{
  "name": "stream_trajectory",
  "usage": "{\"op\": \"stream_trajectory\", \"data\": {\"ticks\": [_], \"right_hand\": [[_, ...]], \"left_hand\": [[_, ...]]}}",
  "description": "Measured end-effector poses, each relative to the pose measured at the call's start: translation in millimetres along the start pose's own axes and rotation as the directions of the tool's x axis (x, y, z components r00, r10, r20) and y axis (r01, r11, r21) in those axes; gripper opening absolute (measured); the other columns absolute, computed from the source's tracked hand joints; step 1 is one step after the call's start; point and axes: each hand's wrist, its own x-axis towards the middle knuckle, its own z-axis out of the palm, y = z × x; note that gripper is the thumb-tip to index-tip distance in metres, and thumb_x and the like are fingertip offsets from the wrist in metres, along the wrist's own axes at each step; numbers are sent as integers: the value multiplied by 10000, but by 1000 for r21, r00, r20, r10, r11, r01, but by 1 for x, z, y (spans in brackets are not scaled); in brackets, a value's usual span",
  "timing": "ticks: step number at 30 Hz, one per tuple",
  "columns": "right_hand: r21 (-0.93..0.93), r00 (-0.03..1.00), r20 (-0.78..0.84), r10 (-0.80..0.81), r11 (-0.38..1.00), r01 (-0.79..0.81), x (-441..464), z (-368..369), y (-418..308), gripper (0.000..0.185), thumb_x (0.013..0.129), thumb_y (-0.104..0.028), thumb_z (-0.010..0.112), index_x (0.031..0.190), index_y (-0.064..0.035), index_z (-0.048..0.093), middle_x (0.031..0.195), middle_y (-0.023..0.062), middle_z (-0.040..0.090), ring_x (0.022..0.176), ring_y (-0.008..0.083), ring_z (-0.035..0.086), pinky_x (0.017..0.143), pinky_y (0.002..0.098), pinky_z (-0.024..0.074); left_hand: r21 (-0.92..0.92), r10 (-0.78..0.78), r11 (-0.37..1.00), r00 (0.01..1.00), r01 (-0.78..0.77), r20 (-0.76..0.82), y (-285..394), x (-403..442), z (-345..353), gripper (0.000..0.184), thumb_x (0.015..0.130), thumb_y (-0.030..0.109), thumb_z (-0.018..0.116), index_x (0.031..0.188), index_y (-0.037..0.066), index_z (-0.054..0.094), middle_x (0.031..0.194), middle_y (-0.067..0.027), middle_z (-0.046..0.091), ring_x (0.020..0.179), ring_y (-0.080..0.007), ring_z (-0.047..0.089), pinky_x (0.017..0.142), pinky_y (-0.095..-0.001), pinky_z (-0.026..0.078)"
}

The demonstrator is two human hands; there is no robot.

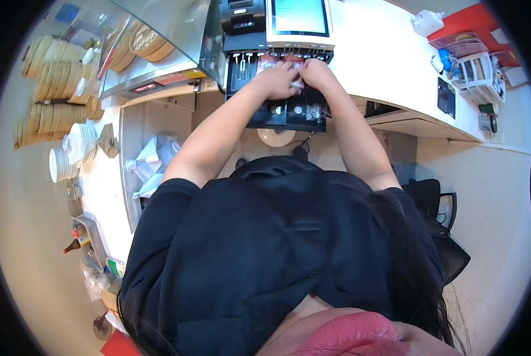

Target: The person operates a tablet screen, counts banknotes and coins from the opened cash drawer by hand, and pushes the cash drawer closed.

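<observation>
An open cash drawer (237,98) juts out at the top centre, with both hands over its note compartments. My left hand (277,80) is closed, its bent fingers around a pinkish banknote (299,86) that shows in part beside the fingertips. Close on its right, my right hand (318,75) is closed in a pinch at the same pinkish paper; its fingertips are partly hidden. More reddish banknotes (268,62) lie behind the hands. Coins (298,110) fill front compartments of the drawer.
Above the drawer stand a lit touchscreen (300,18) and a black printer (243,16). A glass case (159,35) with bamboo steamers is at left, near stacked white bowls (62,165). A white organiser rack (478,74) stands on the right counter.
</observation>
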Motion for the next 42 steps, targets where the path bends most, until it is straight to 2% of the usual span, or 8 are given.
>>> {"op": "stream_trajectory", "data": {"ticks": [1,6,9,12,24,30,33,42], "right_hand": [[-90,993,-84,-88,993,81,16,15,23,305,867,-214,604,1031,14,720,997,238,733,897,405,718,818,462,573],[605,990,18,143,786,-125,0,14,22,179,890,-81,588,994,12,700,942,211,713,813,402,691,779,428,572],[178,890,-417,-184,944,278,-3,26,8,212,835,-7,641,1034,8,713,983,224,729,950,401,701,852,443,557],[187,907,-337,-253,926,328,-7,32,-10,155,853,-45,630,970,-38,731,973,199,726,1001,385,688,868,453,547],[-288,831,-372,-414,902,320,-10,45,-13,149,865,-88,663,965,-43,764,1022,160,712,974,339,683,872,442,549],[-210,464,-801,-379,903,375,-42,5,-41,213,824,-116,707,1034,-116,741,1059,100,654,1059,327,587,901,473,473],[-293,537,-762,-362,932,212,-23,-4,-36,198,834,-126,708,1028,-115,745,1094,112,640,1072,332,583,924,490,454],[-62,668,-655,-353,907,418,-78,37,-12,162,886,-95,669,1014,-30,744,1099,161,642,1064,376,594,938,466,502]], "left_hand": [[3,12,1000,1000,-12,-14,-1,-2,-5,545,961,308,605,1428,39,527,1388,-252,563,1329,-396,517,1133,-485,413],[-101,62,992,995,-70,-78,-2,-22,-4,531,1002,403,554,1414,69,585,1462,-197,547,1350,-363,516,1159,-447,383],[-123,123,975,913,-184,-388,-7,-33,-1,292,978,247,553,1152,86,724,1226,-169,691,1159,-356,628,1013,-429,481],[-321,-285,936,848,146,-447,-9,-48,-12,140,833,79,556,792,75,690,870,-160,706,861,-357,690,757,-433,538],[-363,-269,928,824,84,-499,-22,-43,-51,133,847,58,587,943,41,678,983,-187,666,966,-381,655,842,-454,528],[-45,-194,978,820,202,-539,7,-14,-64,360,838,114,666,1197,109,646,1185,-187,583,1132,-387,561,938,-505,527],[134,-226,939,864,316,-450,11,-4,-51,354,864,134,643,1217,137,656,1146,-171,585,1116,-344,567,880,-499,521],[368,89,928,923,60,-375,9,-46,-16,206,940,258,622,1068,121,706,1028,-85,630,1062,-276,593,798,-470,488]]}}
